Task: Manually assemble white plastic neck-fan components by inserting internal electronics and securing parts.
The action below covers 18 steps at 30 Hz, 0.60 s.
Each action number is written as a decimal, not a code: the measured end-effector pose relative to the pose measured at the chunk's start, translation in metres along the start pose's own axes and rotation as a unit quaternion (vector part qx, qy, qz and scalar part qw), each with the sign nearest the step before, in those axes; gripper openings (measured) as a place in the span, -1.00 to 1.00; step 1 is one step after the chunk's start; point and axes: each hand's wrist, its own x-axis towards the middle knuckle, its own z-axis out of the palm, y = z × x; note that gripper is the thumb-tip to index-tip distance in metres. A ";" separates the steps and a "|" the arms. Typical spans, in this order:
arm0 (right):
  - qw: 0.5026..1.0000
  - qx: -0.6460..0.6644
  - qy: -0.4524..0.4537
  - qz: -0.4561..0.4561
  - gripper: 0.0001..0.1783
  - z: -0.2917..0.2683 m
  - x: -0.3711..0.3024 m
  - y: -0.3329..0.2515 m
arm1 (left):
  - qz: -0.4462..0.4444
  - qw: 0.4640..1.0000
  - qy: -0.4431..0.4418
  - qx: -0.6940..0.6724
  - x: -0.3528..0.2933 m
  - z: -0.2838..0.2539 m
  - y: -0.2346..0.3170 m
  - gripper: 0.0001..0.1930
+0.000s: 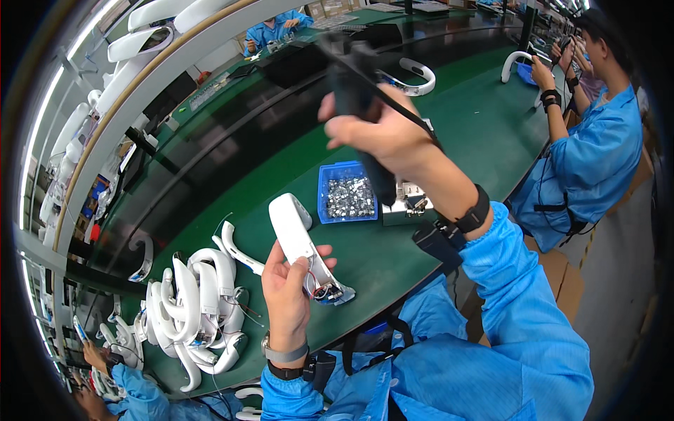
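My left hand (286, 291) grips a white curved plastic housing (289, 223) from below, thumb across it, above the green table. Thin wires and a small circuit board (326, 292) show at the housing's lower end. Raised over the table, my right hand (393, 133) is wrapped around a black power screwdriver (356, 78), smeared by motion. The tool's lower end hangs down beside a blue bin (321, 194) of small metallic parts. Next to that bin stands a small metal box (406, 205), partly hidden by the tool and my arm.
A pile of white curved housings (189, 302) with loose wires lies on the left. Another white curved piece (419, 81) rests farther back. Co-workers in blue sit at the right (590, 140), far side (276, 29) and lower left (137, 389). A shelf rail (133, 91) runs along the left.
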 end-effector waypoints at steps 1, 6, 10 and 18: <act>0.999 0.019 0.042 -0.027 -0.70 -0.007 -0.006 0.005 | 0.001 1.000 0.002 -0.002 0.000 0.002 0.001 -0.51; 0.987 0.008 0.147 -0.057 -0.61 -0.037 -0.048 0.027 | 0.022 1.000 0.000 0.015 0.008 0.009 -0.005 -0.54; 0.980 -0.055 0.171 -0.087 -0.63 -0.040 -0.075 0.043 | 0.019 1.000 0.004 0.017 0.010 0.008 -0.002 -0.53; 0.975 -0.052 0.179 -0.120 -0.61 -0.049 -0.086 0.060 | 0.010 1.000 0.004 0.015 0.010 0.006 -0.002 -0.50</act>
